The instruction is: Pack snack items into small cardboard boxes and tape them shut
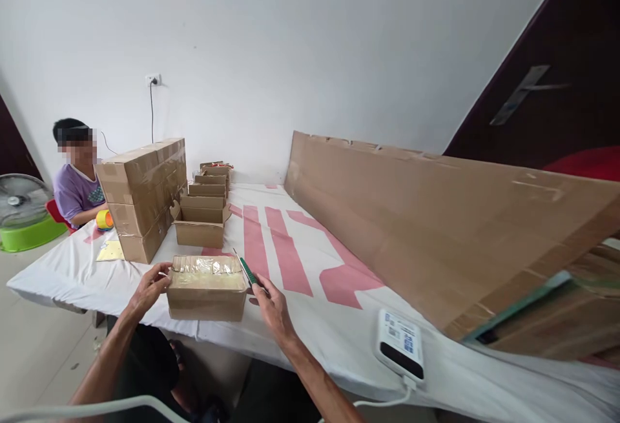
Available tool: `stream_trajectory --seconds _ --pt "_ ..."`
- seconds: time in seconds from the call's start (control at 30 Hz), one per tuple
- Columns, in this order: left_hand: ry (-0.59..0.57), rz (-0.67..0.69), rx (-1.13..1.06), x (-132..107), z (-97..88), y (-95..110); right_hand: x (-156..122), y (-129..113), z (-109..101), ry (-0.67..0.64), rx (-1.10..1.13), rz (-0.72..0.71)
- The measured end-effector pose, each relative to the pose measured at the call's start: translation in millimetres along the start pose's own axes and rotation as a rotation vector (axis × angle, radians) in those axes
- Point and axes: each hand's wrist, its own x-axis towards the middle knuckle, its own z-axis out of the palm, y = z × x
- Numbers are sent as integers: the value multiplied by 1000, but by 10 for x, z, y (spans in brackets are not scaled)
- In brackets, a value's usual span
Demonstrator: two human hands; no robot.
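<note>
A cardboard box sits at the table's near edge, with clear tape shining along its top. My left hand grips the box's left end, its fingers curled over the corner. At the opposite end, my right hand is closed around a green-handled utility knife. The thin blade points up and away from me, just beyond the box's right rear corner. Just behind this box stands an open cardboard box with its flaps raised.
Stacked sealed cartons stand left, beside a row of open boxes. A large cardboard sheet leans along the right. A white device with a cable lies near the front edge. Across the table sits another person, near a fan.
</note>
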Motion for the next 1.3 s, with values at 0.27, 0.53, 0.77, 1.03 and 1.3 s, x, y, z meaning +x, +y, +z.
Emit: stream_trajectory --seconds 0.27,0.53,0.77,1.03,1.3 --pt "-48 -109 -45 85 -59 122 20 -14 3 35 -60 -43" --pt "-81 -75 30 171 -66 59 245 -303 208 16 -232 -194" --pt "-89 -69 64 153 -54 97 208 -184 257 27 -262 -197" --pt "-124 -69 94 122 -6 176 146 -145 257 77 -196 -185" --pt "-295 10 299 209 -83 360 110 -143 292 111 -179 -197"
